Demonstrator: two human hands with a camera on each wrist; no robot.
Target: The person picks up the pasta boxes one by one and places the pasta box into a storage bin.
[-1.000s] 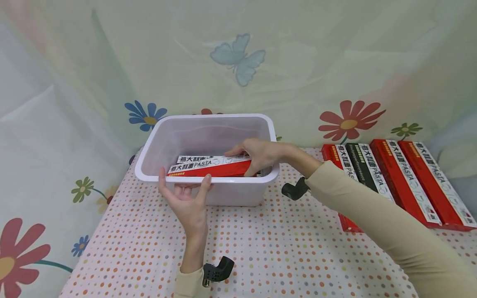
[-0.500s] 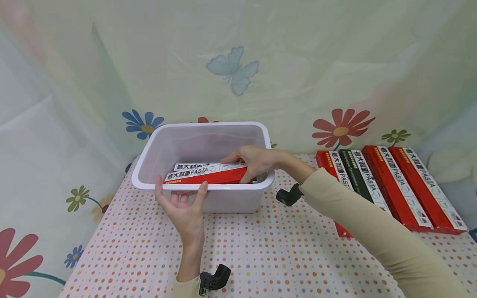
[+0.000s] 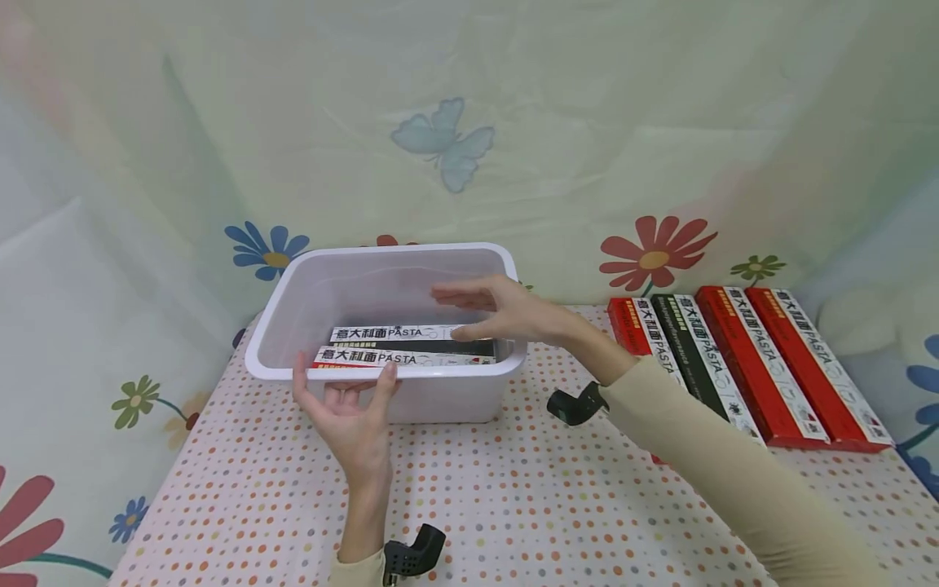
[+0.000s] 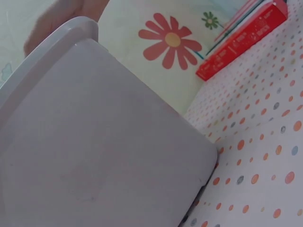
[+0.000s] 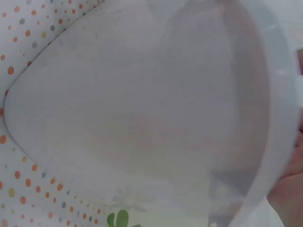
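A white plastic tub (image 3: 399, 250) stands on the table with long pasta boxes lying inside. The front pasta box (image 3: 367, 356) shows a white label and a sliver of red. Behind it lies a dark green pasta box (image 3: 376, 333), also white-labelled. My left hand (image 3: 357, 436) grips the tub's front rim, a finger and the thumb hooked over it. My right hand (image 3: 524, 311) reaches over the right rim, fingers extended and thumb apart, above the boxes and holding nothing. In the right wrist view the tub's wall (image 5: 142, 104) hides most of that hand.
To the right, a row of more pasta boxes lies on the dotted tablecloth: a red box (image 3: 825, 371), others red, and one dark green box (image 3: 700, 359). Behind the tub hangs a flowered cloth backdrop (image 3: 557, 163). Black wrist cameras (image 3: 414, 554) sit at both wrists.
My right hand has let go of the red pasta box and risen off it. That box, tilted before, now lies flat along the tub's front. My left hand keeps its grip on the rim.
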